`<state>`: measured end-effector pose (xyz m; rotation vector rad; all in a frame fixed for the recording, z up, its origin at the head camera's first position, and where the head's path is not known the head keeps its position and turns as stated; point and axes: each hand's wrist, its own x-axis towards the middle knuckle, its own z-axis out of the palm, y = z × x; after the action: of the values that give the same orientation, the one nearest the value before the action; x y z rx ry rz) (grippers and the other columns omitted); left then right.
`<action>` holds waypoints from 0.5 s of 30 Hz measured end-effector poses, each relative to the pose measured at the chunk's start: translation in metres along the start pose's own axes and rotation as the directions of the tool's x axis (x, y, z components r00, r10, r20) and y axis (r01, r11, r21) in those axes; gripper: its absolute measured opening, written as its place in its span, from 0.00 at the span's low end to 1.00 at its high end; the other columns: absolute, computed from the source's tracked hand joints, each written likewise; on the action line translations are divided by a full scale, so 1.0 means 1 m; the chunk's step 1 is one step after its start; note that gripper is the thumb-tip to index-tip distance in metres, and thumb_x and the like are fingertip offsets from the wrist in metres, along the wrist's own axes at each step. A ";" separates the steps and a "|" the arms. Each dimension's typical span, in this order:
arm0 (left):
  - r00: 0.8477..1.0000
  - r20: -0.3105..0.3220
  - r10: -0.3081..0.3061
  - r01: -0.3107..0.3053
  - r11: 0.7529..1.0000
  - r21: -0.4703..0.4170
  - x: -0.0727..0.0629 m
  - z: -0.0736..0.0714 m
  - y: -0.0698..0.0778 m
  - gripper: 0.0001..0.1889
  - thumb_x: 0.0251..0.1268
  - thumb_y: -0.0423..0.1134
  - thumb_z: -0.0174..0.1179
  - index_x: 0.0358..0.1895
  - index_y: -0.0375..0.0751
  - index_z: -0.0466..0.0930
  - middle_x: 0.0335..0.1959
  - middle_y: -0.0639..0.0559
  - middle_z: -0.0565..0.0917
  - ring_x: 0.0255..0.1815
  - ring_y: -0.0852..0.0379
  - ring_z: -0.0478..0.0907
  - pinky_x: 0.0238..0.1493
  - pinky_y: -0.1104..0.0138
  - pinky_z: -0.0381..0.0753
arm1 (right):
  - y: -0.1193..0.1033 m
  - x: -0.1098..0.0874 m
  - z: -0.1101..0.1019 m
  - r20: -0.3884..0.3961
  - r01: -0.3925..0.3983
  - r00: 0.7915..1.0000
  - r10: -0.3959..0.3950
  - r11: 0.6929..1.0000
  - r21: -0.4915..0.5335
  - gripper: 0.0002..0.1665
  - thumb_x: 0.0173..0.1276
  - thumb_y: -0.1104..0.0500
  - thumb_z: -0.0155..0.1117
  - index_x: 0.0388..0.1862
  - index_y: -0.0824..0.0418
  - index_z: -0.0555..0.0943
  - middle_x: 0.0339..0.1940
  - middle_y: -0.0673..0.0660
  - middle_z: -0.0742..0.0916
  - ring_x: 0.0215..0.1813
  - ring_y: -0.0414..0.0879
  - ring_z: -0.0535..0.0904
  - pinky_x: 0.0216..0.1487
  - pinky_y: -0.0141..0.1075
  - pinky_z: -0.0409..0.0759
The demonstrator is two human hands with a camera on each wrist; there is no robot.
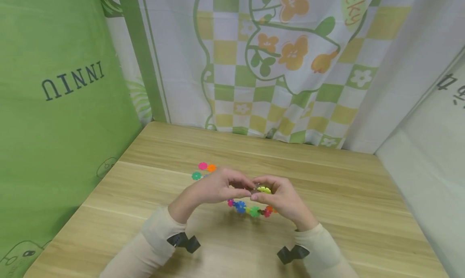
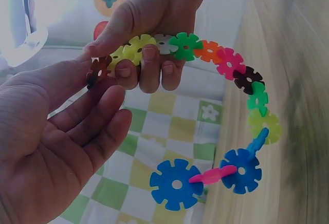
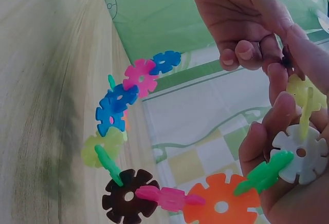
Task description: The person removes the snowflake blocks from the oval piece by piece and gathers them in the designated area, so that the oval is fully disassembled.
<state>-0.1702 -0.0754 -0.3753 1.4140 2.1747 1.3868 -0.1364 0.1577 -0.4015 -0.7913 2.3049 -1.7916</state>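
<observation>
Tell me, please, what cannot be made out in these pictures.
Head view: far blue disc, mostly hidden by the left hand.
Head view: part of the chain, behind the right hand.
Head view: lettering at far right, cut off by the edge.
Right wrist view: dark disc, mostly covered by both hands.
Right wrist view: orange disc, cut off by the bottom edge.

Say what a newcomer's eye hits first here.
Probably the multicoloured chain of notched discs, curving away from the right hand, with the left hand pinching at its dark end. Next, the checked, flowered curtain behind the table. Then the pink disc, orange disc and green disc on the tabletop, just beyond the left hand.
</observation>
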 end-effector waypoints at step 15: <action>0.994 -0.081 0.079 -0.077 0.997 0.032 0.003 0.004 -0.004 0.10 0.66 0.35 0.65 0.48 0.38 0.87 0.44 0.54 0.87 0.41 0.65 0.82 0.37 0.64 0.83 | 0.000 0.000 -0.001 -0.009 -0.032 0.999 0.032 0.999 0.028 0.20 0.65 0.60 0.70 0.56 0.61 0.81 0.49 0.57 0.87 0.31 0.41 0.81 0.29 0.35 0.81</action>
<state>-0.1717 -0.0713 -0.3799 1.4929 2.2195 1.4711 -0.1369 0.1586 -0.4010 -0.7391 2.2803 -1.8132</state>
